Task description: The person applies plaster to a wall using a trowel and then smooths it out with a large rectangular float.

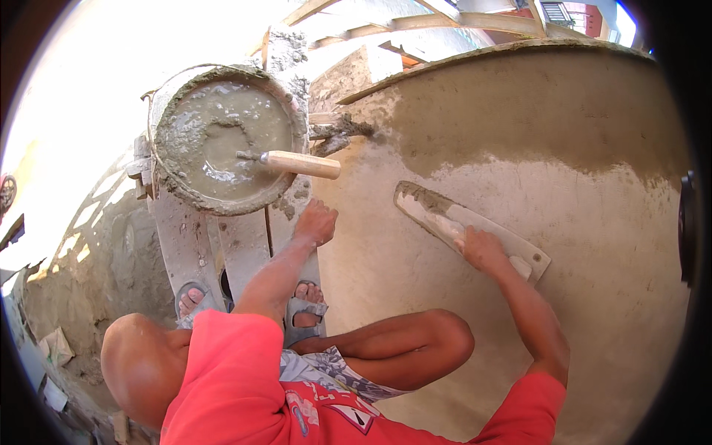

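My right hand [482,251] is closed on the grip of a long plastering float [512,236]. The float is pale, with a rounded, tapered tip, and lies against the wall [593,245]. Wet mortar clings along its tip. My left hand [315,222] is curled closed beside the wall's left side, with nothing showing in it, just below a bucket [158,178]. Grey wet mortar [245,122] fills much of the bucket. A trowel [304,164] rests there, its wooden handle over the bucket's right rim and its blade sunk in the mortar.
I squat on wooden planks [245,248], with sandalled feet on them. Darker, wet plaster [534,104] covers the wall's upper part; the lower part is paler. Timber framing [415,28] stands beyond. A round dark object [687,230] is at the right edge. Rubble lies low at left.
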The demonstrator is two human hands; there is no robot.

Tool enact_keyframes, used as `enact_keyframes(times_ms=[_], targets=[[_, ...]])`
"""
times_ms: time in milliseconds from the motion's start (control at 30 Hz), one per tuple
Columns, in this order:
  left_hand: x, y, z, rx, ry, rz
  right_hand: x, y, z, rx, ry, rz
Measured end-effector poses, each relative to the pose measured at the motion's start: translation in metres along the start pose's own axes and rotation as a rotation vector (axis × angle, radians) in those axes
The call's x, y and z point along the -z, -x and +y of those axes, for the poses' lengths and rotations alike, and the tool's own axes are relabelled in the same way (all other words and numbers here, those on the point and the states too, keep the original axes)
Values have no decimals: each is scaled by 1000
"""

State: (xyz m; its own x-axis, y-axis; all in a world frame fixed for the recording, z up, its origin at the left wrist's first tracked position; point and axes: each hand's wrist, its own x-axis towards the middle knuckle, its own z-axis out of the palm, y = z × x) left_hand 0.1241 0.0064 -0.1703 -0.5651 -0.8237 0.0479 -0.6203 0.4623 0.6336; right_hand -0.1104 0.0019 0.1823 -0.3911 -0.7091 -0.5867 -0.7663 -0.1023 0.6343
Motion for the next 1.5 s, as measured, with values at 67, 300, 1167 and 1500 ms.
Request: enact_keyframes(times_ms=[67,300,1167,1500], targets=[[5,2,2,13,-16,-37,12,22,7,-45,22,-27],[10,5,-4,6,27,-16,49,-28,-24,-135,-176,216],[9,3,195,1446,1471,-316,-149,33,-160,148,-784,-52],[-46,0,201,1035,1360,-489,119,5,-189,725,-572,898]])
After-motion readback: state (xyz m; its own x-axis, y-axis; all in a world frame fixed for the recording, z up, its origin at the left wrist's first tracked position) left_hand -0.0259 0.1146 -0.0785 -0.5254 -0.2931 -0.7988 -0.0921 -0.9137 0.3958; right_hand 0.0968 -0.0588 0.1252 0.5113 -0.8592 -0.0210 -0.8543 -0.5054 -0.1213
